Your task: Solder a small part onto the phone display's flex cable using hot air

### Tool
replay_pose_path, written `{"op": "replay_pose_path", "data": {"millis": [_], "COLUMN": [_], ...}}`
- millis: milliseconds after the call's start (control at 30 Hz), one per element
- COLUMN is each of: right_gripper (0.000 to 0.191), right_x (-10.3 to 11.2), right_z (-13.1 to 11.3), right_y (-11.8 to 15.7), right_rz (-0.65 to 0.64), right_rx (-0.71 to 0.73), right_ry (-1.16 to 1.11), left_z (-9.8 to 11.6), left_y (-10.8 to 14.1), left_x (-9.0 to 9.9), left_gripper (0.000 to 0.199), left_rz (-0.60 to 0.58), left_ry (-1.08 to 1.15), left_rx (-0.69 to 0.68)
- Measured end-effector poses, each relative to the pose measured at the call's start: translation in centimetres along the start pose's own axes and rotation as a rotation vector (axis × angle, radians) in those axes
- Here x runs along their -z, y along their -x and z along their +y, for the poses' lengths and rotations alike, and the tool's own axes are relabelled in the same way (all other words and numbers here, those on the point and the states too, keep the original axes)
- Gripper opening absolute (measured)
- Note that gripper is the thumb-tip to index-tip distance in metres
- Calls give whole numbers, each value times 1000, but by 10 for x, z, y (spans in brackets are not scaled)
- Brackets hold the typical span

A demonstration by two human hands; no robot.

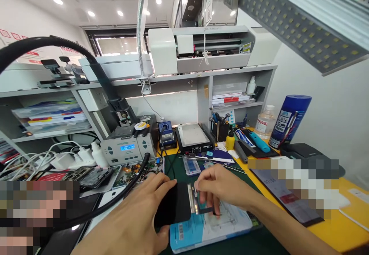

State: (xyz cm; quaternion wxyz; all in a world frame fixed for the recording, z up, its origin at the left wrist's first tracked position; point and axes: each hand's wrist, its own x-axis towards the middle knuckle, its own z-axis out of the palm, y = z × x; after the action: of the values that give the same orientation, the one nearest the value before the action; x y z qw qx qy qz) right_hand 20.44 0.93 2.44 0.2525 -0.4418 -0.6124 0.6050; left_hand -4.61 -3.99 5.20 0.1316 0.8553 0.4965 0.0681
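Holds the black display panel (174,205) by its left end in the left hand (144,205), clamped with fingertips on the far edge and thumb at the near left corner. Comes at the opposite end with the right hand (211,187), curled narrow over the flex circuit strip (193,199) along the panel's right edge; can't tell whether pinching that strip or merely touching it. Spot the dark flex tail (206,210) too, under the right fingertips.

Look at the line between the hands: panel in the middle, long axis seemingly left to right, partly covered by the left hand. Strip directly leftward of the right fingertips, so much nearer the right hand than the left.

Below, the blue-and-white packet (184,239), overlapped by the panel at its far left corner; can't tell whether touching. Under that, the green mat (177,170), with a phone (276,187) beyond its right edge on the yellow tabletop (340,218).
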Motion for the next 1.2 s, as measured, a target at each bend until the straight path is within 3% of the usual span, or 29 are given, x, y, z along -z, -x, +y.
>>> {"op": "replay_pose_path", "data": {"millis": [200,367,533,733,1000,1200], "right_gripper": [39,32,24,27,32,30], "right_x": [6,16,22,26,40,39], "right_z": [6,11,7,4,4,0], "right_y": [-3,-5,-2,2,-1,1], "right_rz": [-70,-40,8,66,159,164], "right_rx": [-96,-82,-33,-3,33,52], "right_ry": [191,277,323,353,410,451], "left_z": [-4,-10,-14,-14,-32,-29], "left_y": [-3,-5,-5,-3,4,4], "left_x": [-7,-12,-17,-22,-41,-36], "left_gripper": [64,68,60,62,68,77], "left_rz": [-136,-175,-211,-191,-149,-190], "left_ry": [94,132,161,175,107,132], "left_rx": [-2,19,46,38,58,53]}}
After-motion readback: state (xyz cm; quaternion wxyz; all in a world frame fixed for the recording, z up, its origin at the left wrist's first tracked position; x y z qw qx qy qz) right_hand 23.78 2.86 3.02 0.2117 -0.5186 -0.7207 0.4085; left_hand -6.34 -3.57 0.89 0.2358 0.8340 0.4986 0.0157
